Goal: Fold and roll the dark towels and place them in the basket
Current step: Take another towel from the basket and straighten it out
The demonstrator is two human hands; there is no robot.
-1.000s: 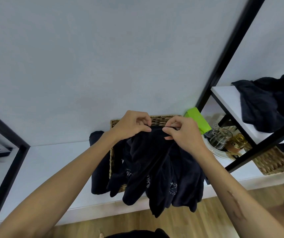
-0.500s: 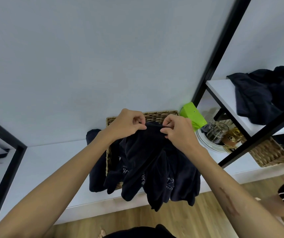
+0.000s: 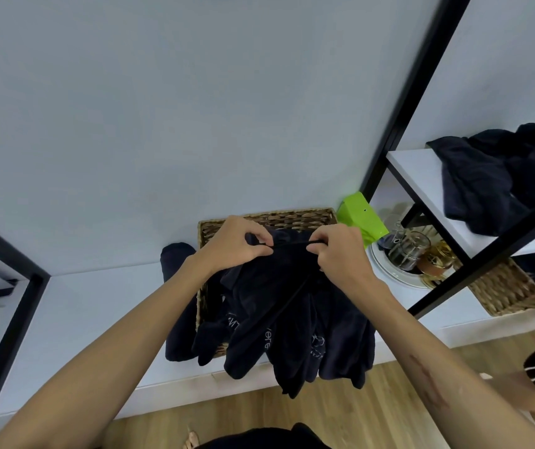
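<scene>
A dark navy towel (image 3: 288, 322) hangs bunched in front of the woven basket (image 3: 288, 218) on the low white shelf. My left hand (image 3: 237, 244) and my right hand (image 3: 340, 254) each pinch its top edge, a short stretch of hem taut between them. The towel's folds drape down past the shelf front and hide most of the basket. Another dark towel (image 3: 177, 303) lies rolled on the shelf against the basket's left side. A crumpled heap of dark towels (image 3: 499, 179) sits on the upper shelf at right.
A green box (image 3: 361, 218) leans by the basket's right corner. A plate with glass jars (image 3: 408, 251) and a second woven basket (image 3: 512, 286) stand under the black-framed shelf (image 3: 421, 170). A black frame (image 3: 10, 322) stands at left. Wooden floor lies below.
My hands have moved slightly apart along the towel's top edge, stretching the hem between them. The view has shifted a little to the right.
</scene>
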